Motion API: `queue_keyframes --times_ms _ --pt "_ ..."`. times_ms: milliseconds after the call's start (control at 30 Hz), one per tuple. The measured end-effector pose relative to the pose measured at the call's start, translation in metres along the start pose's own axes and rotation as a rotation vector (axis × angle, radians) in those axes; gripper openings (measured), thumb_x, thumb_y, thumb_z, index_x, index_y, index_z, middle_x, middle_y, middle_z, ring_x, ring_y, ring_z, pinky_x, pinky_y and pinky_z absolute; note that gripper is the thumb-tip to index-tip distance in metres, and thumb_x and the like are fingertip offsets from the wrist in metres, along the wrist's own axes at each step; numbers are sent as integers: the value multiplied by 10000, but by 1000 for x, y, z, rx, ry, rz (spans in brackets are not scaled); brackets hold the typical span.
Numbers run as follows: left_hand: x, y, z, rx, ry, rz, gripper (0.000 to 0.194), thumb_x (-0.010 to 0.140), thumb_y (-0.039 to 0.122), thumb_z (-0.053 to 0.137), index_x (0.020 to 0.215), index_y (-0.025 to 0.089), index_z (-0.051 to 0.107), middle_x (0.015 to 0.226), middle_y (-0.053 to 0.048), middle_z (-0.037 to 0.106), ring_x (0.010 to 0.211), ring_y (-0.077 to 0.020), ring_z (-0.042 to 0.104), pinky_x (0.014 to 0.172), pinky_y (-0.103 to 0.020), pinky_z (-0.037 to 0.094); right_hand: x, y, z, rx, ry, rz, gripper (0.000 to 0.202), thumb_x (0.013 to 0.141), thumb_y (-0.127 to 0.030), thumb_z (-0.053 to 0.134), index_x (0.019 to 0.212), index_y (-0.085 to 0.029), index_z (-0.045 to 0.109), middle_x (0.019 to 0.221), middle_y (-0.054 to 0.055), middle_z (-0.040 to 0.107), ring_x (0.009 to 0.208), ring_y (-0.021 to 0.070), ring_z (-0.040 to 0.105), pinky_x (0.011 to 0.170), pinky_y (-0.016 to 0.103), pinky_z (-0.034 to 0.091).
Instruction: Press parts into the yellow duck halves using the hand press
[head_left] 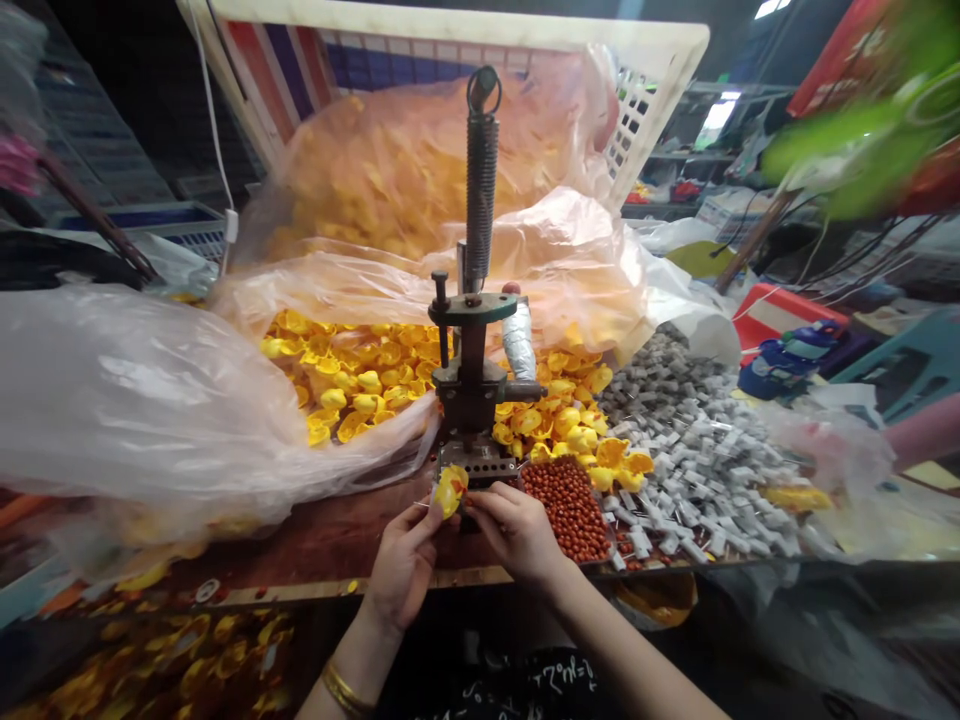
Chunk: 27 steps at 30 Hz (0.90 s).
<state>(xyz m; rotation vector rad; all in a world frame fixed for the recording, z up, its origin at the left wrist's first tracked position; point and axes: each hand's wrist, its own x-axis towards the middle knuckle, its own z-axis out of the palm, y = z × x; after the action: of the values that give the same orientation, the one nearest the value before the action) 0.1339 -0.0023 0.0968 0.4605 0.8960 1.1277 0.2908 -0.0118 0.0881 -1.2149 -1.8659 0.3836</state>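
Observation:
A yellow plastic piece (451, 491) with a reddish-orange spot is pinched in my left hand (409, 560), just in front of the hand press (472, 390). A thin pin-like bit sticks out to the left beside it. My right hand (519, 528) has its fingers closed at the right side of the yellow piece; whatever lies between its fingertips is too small to make out. Right of the press base is a clear tray of small reddish-brown beads (568, 508). Yellow shells (360, 385) are heaped behind and on both sides of the press.
Many grey-white parts with metal pins (690, 450) spread over the right of the table (285, 565). A large plastic bag (127, 400) bulges at the left. Behind the press, a white crate (660, 110) holds bagged yellow pieces. More yellow shells (195, 660) lie below the table edge.

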Motion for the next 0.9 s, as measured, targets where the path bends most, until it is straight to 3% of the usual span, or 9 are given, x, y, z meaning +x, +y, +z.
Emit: queue_keyframes --times_ms 167,267,367,433,500,600,700,767,900 --pt "17 6 -5 201 -30 69 349 538 314 857 814 123 760 777 -68 724 675 -151 628 648 -250 494 16 10 3 -185 -118 57 171 899 -235 534 905 -211 703 806 50 653 766 150 615 695 226 474" --pt "46 10 -4 425 -48 181 380 553 322 837 875 135 762 760 -65 722 703 -189 627 671 -281 483 36 19 13 -361 -149 201 107 851 -208 587 794 -191 676 854 72 653 827 179 608 716 249 465" --pt "77 13 -4 658 -96 306 288 546 323 823 774 157 766 746 -60 708 778 -232 621 744 -323 476 49 30 10 -316 -101 391 126 740 -146 665 633 -182 609 753 65 640 718 179 589 625 253 438" --pt "90 14 -4 804 -145 377 254 570 327 799 765 168 765 800 -60 696 821 -238 612 801 -342 461 56 42 -9 -225 -14 468 218 700 -136 680 539 -185 542 597 33 585 603 158 545 571 255 408" --pt "96 15 -5 921 -202 422 256 613 319 762 825 175 764 870 -66 669 845 -235 602 830 -352 449 74 55 -38 -179 114 490 255 772 -211 627 543 -185 518 537 17 544 572 147 517 569 259 402" --pt "96 17 -3 1036 -295 480 200 672 289 702 834 185 756 889 -72 617 847 -229 585 824 -347 443 133 66 -81 -115 297 479 345 940 -366 381 726 -161 557 636 35 584 636 140 539 602 252 428" --pt "93 19 3 1116 -349 547 106 701 261 661 744 193 729 873 -66 593 829 -213 565 799 -322 438 202 53 -103 105 306 424 446 939 -517 339 858 -144 570 672 21 593 619 125 557 569 237 457" --pt "92 21 6 1162 -357 564 68 697 233 650 694 192 703 873 -64 590 827 -209 557 786 -312 436 218 31 -106 321 338 359 464 897 -578 408 875 -145 573 676 11 573 598 119 554 549 239 466" --pt "92 24 5 1176 -365 565 47 674 216 661 641 191 684 881 -64 605 825 -208 554 783 -307 439 168 -14 -101 372 564 54 377 910 -536 426 941 -196 586 747 6 551 668 112 570 593 236 475"
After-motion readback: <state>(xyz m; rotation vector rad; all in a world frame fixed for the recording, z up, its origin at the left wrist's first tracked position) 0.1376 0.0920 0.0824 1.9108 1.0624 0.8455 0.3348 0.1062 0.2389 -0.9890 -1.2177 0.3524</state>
